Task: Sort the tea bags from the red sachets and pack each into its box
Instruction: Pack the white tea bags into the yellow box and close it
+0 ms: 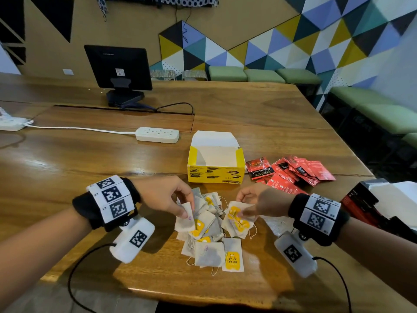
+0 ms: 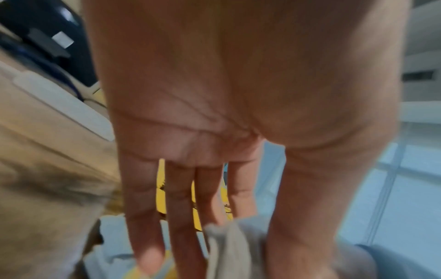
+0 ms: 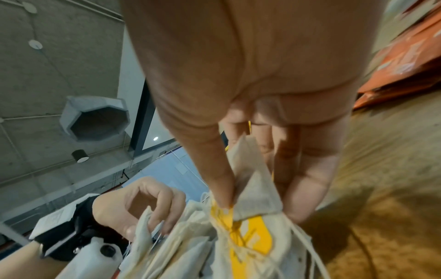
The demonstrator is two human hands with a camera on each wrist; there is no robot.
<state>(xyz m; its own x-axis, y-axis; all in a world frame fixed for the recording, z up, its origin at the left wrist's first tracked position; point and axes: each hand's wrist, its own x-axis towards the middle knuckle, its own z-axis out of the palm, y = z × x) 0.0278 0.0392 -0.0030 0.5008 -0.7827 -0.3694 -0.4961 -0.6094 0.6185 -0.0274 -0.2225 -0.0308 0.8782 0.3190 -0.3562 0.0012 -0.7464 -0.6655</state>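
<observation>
A heap of white tea bags (image 1: pixel 211 251) with yellow tags lies on the wooden table (image 1: pixel 90 168), just in front of the open yellow box (image 1: pixel 215 175). My left hand (image 1: pixel 186 211) pinches one tea bag (image 1: pixel 185 220) at the heap's left edge; the left wrist view shows that bag (image 2: pixel 229 245) between thumb and fingers. My right hand (image 1: pixel 242 213) pinches a small bundle of tea bags (image 1: pixel 235 222) at the heap's right side, the thumb pressed on a yellow tag (image 3: pixel 253 236). Red sachets (image 1: pixel 297 172) are piled to the right of the yellow box.
A red and black box (image 1: pixel 361 206) lies at the right edge, partly hidden by my right wrist. A white power strip (image 1: pixel 158 134) and a monitor (image 1: pixel 118 68) stand farther back. The table's front edge runs just below the heap.
</observation>
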